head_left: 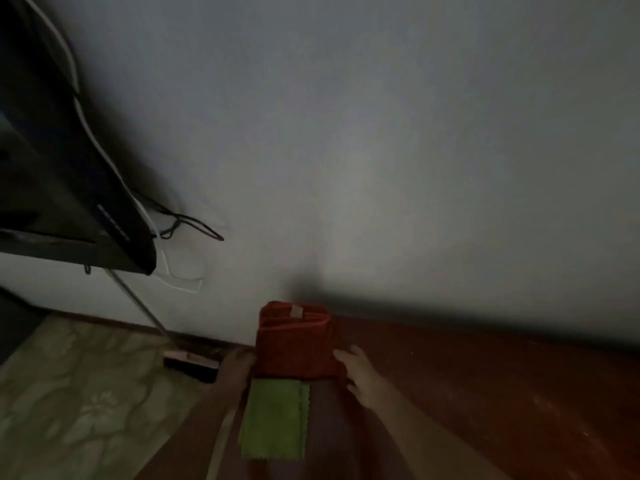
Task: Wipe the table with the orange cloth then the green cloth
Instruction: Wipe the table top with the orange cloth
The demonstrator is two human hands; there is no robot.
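Note:
The orange cloth (294,341), folded into a thick block, is held up between both hands near the table's left end. My left hand (237,363) grips its left edge and my right hand (356,370) grips its right edge. The green cloth (275,419), flat with zigzag edges, lies just below the orange one, between my forearms, on the dark reddish-brown wooden table (485,393). The scene is dim and blurred.
A grey wall (381,150) rises right behind the table. A dark flat screen (69,202) with hanging cables (180,223) is mounted at the left. A broom (190,362) leans on the wall over a pale patterned floor (79,393).

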